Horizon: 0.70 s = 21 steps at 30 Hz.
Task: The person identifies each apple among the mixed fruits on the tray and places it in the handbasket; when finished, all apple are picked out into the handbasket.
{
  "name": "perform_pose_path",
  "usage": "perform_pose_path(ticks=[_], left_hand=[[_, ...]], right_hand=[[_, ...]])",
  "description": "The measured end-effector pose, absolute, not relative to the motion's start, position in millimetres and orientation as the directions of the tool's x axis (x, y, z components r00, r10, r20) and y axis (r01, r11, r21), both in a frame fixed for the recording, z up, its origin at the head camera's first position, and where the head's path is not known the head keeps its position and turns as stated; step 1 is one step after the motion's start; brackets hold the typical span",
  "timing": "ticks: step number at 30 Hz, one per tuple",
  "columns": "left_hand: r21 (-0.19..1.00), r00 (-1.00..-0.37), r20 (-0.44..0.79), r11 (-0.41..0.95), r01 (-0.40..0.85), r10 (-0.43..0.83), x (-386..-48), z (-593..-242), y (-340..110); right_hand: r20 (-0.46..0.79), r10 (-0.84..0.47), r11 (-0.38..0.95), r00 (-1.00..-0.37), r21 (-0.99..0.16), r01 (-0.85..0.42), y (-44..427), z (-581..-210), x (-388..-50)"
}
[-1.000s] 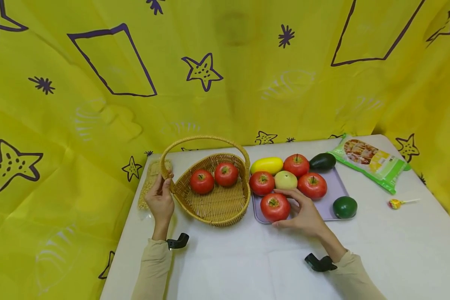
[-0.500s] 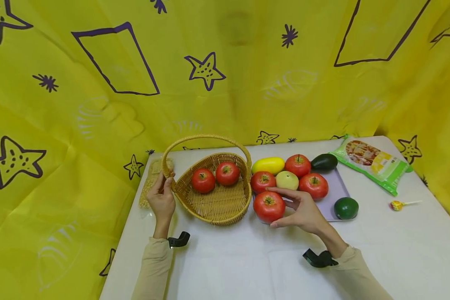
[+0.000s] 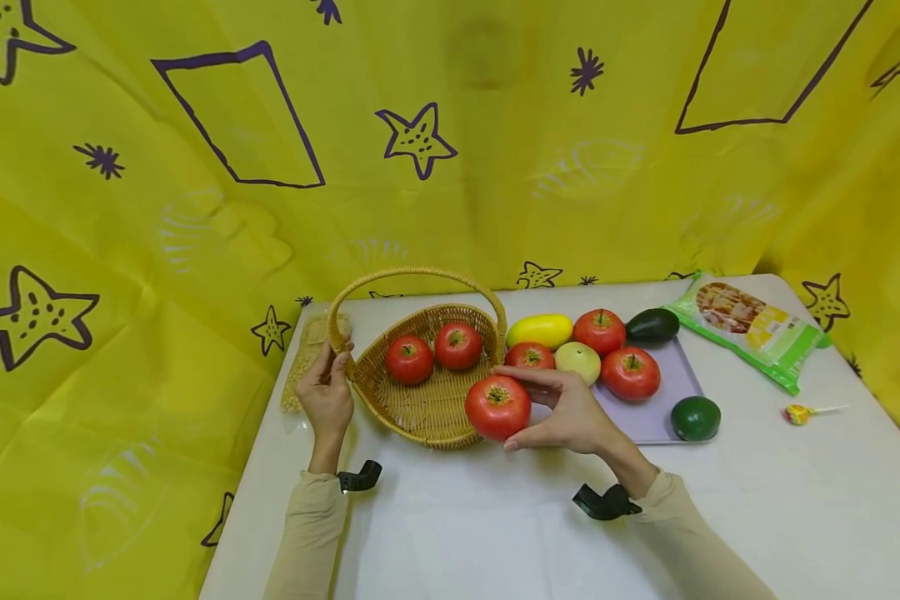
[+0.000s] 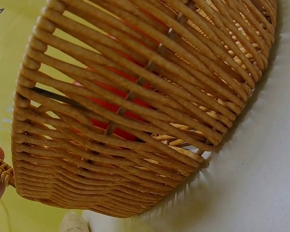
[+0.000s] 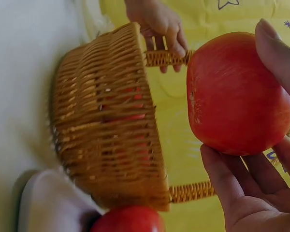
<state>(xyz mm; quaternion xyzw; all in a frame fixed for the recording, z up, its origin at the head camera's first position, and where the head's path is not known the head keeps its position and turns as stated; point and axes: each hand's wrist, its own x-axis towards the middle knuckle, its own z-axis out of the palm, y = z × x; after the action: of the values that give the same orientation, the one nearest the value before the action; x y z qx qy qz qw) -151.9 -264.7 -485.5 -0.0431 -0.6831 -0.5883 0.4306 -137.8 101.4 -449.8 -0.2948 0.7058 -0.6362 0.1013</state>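
Observation:
In the head view my left hand (image 3: 327,406) grips the left end of the handle of a wicker basket (image 3: 438,425). Two red apples (image 3: 409,360) sit inside it, at the back half. My right hand (image 3: 573,417) holds another red apple (image 3: 497,407) between thumb and fingers, at the basket's right front rim and partly over it. The right wrist view shows this held apple (image 5: 237,94) raised beside the basket, clear of the table. Through the weave in the left wrist view, red fruit (image 4: 118,99) shows inside the basket (image 4: 135,159).
Right of the basket, a lilac tray (image 3: 671,371) bears red apples, a yellow oblong fruit (image 3: 540,331), a pale green round fruit (image 3: 578,362) and dark green fruits (image 3: 695,417). Farther right lie a green food packet (image 3: 750,329) and a lollipop (image 3: 798,413). A clear bag (image 3: 300,367) lies behind my left hand.
My right hand has lifted the apple from the tray's front left corner and carried it left to the basket's rim. My left hand has kept its grip on the handle.

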Motion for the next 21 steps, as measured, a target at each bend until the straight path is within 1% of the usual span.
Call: perform_pose_path(ticks=[8,15,21], left_hand=[[0.777,-0.635,0.626,0.297,0.555,-0.452,-152.3,-487.0,-263.8],[0.773,-0.633,0.633,0.311,0.553,-0.445,-150.9,-487.3,-264.4],[0.776,-0.634,0.628,0.305,0.552,-0.452,-152.3,-487.2,-265.8]], right_hand=[[0.216,-0.573,0.015,-0.791,-0.962,-0.274,85.2,-443.1,-144.8],[0.203,-0.592,-0.040,-0.780,-0.974,-0.223,66.6,-440.6,-150.4],[0.169,-0.600,-0.030,-0.782,-0.982,-0.189,51.3,-438.5,-155.6]])
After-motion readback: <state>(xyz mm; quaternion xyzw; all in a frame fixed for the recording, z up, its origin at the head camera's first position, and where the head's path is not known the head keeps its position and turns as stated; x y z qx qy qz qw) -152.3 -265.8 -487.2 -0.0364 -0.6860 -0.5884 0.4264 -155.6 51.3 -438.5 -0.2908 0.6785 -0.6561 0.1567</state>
